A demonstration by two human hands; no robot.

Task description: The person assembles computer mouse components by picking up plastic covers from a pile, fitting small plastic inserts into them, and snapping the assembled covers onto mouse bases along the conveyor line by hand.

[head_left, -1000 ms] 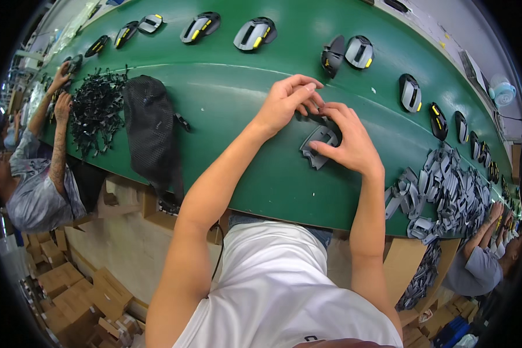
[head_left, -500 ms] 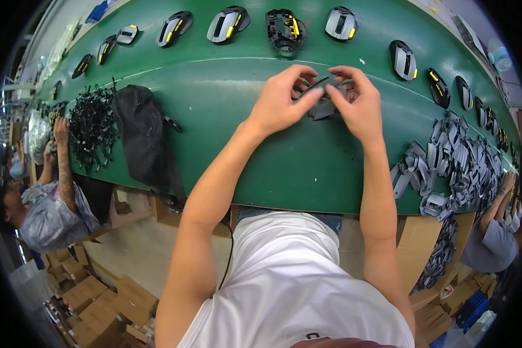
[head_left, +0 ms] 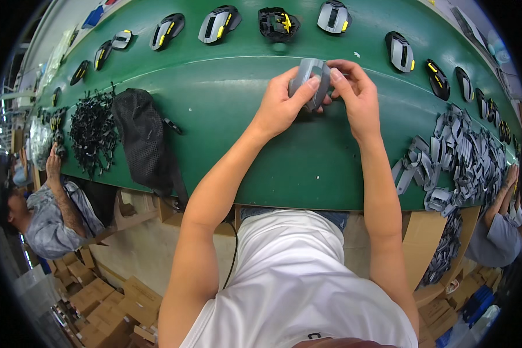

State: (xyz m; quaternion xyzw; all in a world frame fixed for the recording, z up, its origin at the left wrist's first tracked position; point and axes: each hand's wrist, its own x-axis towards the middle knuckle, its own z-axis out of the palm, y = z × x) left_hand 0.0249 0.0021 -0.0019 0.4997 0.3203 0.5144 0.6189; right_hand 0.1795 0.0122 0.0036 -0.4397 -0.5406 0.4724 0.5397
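My left hand [head_left: 279, 105] grips a grey plastic mouse top shell [head_left: 311, 68] above the green table, its thumb lying across the shell's face. On the shell's right side my right hand [head_left: 361, 100] is closed, thumb and curled fingers at the dark edge. Whether a smaller part sits between those right fingertips is hidden. Beyond my hands, an uncovered mouse body [head_left: 277, 24] with black and yellow innards lies on the far strip. To my right spreads a pile of grey shell pieces [head_left: 467, 153]; a heap of small black parts [head_left: 93, 133] lies to the left.
Grey-and-black mice, such as this mouse [head_left: 219, 24], line the far strip. A black mesh bag [head_left: 142, 136] rests at the table's left. Co-workers sit at both sides, one with a hand [head_left: 53, 165] at the table. Below right stands a carton [head_left: 420, 243] with more grey pieces.
The shell has been turned upright, so its grey face shows under my left thumb. My right fingers have shifted to its right edge. The mice in the row appear slightly further left.
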